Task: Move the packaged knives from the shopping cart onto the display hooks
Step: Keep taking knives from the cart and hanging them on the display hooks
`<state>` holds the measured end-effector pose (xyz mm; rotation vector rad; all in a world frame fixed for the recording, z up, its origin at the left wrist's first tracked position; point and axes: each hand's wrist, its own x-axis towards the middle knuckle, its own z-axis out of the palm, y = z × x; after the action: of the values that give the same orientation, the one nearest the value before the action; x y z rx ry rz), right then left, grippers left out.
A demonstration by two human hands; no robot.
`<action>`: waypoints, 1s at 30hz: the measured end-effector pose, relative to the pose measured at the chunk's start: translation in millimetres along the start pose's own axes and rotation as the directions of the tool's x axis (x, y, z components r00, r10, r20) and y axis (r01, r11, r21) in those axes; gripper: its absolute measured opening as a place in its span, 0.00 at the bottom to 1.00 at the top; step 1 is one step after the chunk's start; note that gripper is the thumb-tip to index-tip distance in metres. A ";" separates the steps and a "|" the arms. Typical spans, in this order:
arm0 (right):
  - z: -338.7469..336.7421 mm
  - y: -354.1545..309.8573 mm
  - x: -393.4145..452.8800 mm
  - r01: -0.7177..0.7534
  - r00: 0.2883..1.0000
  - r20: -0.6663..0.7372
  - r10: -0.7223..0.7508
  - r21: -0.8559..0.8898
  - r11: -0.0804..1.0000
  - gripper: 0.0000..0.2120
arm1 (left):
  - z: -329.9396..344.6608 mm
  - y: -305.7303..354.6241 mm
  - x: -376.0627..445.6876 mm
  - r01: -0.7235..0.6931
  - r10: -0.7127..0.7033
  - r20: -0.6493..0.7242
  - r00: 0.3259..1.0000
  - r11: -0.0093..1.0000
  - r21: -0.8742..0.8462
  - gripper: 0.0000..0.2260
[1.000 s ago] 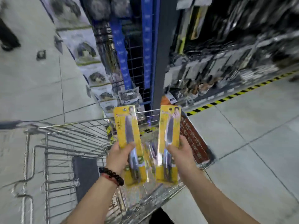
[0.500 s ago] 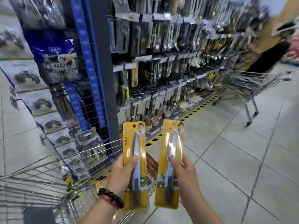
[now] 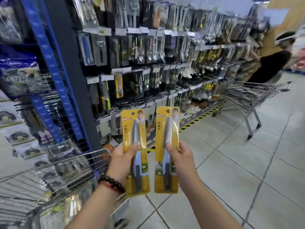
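Above the shopping cart (image 3: 69,164), the left hand (image 3: 123,160) is pinching one yellow knife pack (image 3: 135,151) upright, the right hand (image 3: 180,160) is pinching a second knife pack (image 3: 167,149) just beside it, both short of the display hooks (image 3: 132,103) beyond.

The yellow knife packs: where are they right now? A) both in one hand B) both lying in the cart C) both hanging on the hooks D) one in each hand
D: the left hand holds one yellow knife pack and the right hand holds the other yellow knife pack, upright in front of the display hooks.
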<state>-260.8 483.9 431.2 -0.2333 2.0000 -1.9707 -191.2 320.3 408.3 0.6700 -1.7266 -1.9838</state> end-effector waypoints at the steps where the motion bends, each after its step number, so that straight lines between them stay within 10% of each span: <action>1: -14.1 0.1 10.9 0.007 1.000 0.003 -0.007 -0.013 1.000 0.06 | 15.0 -2.0 3.4 -0.005 0.005 -0.009 1.000 1.000 -0.001 0.09; 30: -26.2 3.6 480.0 0.037 0.937 0.348 0.026 -0.173 0.984 0.04 | 151.5 -26.8 358.9 0.019 -0.034 -0.389 0.921 0.999 -0.042 0.11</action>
<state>-717.9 346.8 373.2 -0.5886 1.9345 -1.6146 -568.3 226.5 369.5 1.0025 -1.4423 -1.7463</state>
